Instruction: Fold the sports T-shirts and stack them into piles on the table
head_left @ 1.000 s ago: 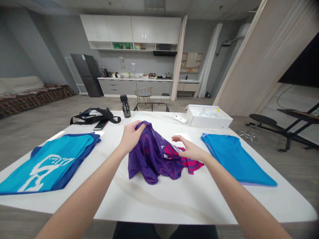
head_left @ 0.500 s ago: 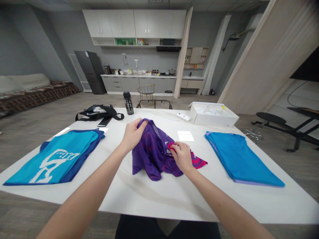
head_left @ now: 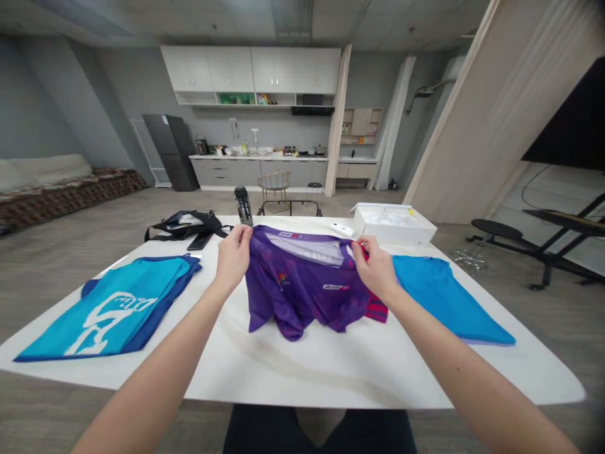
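Note:
A purple sports shirt (head_left: 312,290) with pink-red sleeve parts and small printed logos is stretched between my two hands. My left hand (head_left: 235,252) pinches it at the left shoulder, beside the collar. At the other shoulder, my right hand (head_left: 375,263) grips the cloth with fingers closed. The wide neck opening faces up and shows a pale grey inside with lettering. Its lower part hangs in folds and rests on the white table (head_left: 265,378). To the left lies a folded turquoise and navy shirt (head_left: 118,309) with white lettering. A folded blue garment (head_left: 449,299) lies to the right, partly behind my right forearm.
Along the table's far side are a black bag (head_left: 182,226), a phone (head_left: 199,242), a dark bottle (head_left: 243,207), a white remote-like object (head_left: 341,229) and an open white box (head_left: 394,224). A metal-framed chair (head_left: 274,183) stands beyond.
My hands have moved apart and the purple shirt is spread wider, its collar now open and logos visible. My right hand has shifted up and right to the shoulder. The view has tilted up.

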A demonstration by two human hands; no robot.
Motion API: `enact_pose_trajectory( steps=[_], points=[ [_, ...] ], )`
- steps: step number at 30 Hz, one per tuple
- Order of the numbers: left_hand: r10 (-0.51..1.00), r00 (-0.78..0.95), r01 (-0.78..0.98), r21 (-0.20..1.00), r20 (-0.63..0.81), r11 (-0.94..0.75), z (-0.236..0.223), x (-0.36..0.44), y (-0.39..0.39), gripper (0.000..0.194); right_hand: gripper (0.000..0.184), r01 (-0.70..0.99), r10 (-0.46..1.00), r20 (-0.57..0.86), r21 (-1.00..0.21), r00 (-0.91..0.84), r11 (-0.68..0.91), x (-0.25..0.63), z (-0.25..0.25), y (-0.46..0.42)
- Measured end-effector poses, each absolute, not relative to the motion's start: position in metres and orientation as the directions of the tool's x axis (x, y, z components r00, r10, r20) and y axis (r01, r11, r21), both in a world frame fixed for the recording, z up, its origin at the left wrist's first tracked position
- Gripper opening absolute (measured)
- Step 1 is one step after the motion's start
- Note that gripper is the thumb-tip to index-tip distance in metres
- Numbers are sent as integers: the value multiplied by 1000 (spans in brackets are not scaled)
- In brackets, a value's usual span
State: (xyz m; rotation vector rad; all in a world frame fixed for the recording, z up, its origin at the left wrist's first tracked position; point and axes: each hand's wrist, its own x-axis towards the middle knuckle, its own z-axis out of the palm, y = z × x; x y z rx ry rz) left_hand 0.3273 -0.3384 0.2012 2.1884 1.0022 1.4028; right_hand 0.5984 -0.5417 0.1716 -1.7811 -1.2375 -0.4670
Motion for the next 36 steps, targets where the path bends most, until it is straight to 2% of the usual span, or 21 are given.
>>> enact_pose_trajectory(
  steps=[2, 4, 6, 8, 10, 12, 14, 17, 20, 23, 26, 28, 31, 36],
  points=[
    [708, 247, 338, 625, 662, -703, 215, 323, -349, 32, 27, 948, 529, 789, -295, 313, -122, 597, 197, -556],
    [641, 305, 322, 557, 704, -765, 233, 312, -361, 32, 31, 988, 545, 824, -147, 154, -56, 596, 218, -572],
    [522, 441, 329, 410, 730, -851, 251, 295, -374, 28, 33, 998, 592, 806, -26, -8, 49, 593, 237, -592],
    [390, 586, 315, 244, 710, -917, 268, 274, -387, 29, 29, 994, 624, 775, 35, -95, 108, 588, 252, -614],
    [313, 656, 294, 150, 687, -944, 284, 255, -400, 28, 21, 992, 626, 771, 56, -115, 114, 578, 264, -636],
    [305, 623, 308, 132, 720, -942, 300, 240, -416, 23, 16, 992, 589, 799, 77, -122, 101, 564, 276, -657],
    [317, 525, 341, 147, 790, -929, 317, 231, -433, 21, 19, 997, 497, 864, 65, -75, 38, 548, 290, -673],
    [287, 318, 359, 165, 904, -918, 353, 226, -453, 26, 30, 993, 302, 952, -24, 57, -112, 528, 323, -685],
    [212, 175, 365, 137, 962, -921, 398, 231, -453, 32, 41, 979, 186, 980, -26, 65, -202, 518, 368, -679],
    [188, 201, 440, 82, 961, -894, 441, 248, -431, 42, 49, 954, 162, 986, 17, 33, -298, 526, 410, -656],
    [256, 286, 551, 60, 924, -833, 466, 280, -396, 57, 56, 920, 241, 969, 39, 61, -390, 551, 434, -615],
    [344, 352, 617, 61, 870, -785, 465, 307, -370, 59, 56, 903, 349, 931, 57, 106, -426, 576, 433, -581],
    [472, 441, 674, 65, 763, -736, 432, 352, -323, 49, 52, 879, 524, 830, 90, 194, -468, 618, 404, -525],
    [630, 558, 736, 28, 540, -676, 304, 419, -232, 46, 48, 854, 728, 589, 118, 351, -507, 681, 299, -431]
  ],
)
